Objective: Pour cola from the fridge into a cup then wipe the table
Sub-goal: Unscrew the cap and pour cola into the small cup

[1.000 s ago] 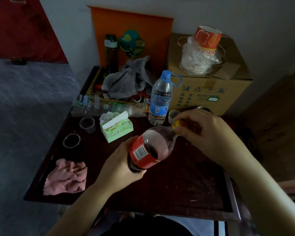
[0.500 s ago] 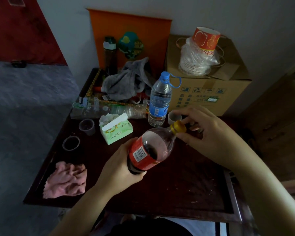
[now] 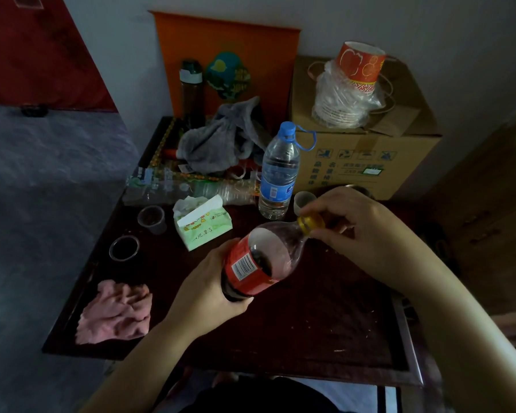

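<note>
My left hand (image 3: 209, 289) grips the lower body of a cola bottle (image 3: 259, 260) with a red label, tilted with its neck toward the upper right above the dark table (image 3: 325, 323). My right hand (image 3: 361, 231) pinches the bottle's yellow cap (image 3: 310, 223) with thumb and fingers. A small pale cup (image 3: 303, 201) stands just behind the cap, partly hidden by my fingers. Two small clear cups (image 3: 152, 219) (image 3: 124, 248) stand at the table's left. A crumpled pink cloth (image 3: 115, 312) lies at the front left corner.
A water bottle (image 3: 277, 171) with a blue cap stands behind the cola. A green tissue pack (image 3: 203, 226) lies left of it. A cardboard box (image 3: 364, 150) with stacked paper bowls (image 3: 349, 87) fills the back right. Grey cloth (image 3: 218, 138) and clutter sit at the back.
My right hand's fingers have shifted around the yellow cap, which now shows more clearly. The bottle stays tilted in my left hand.
</note>
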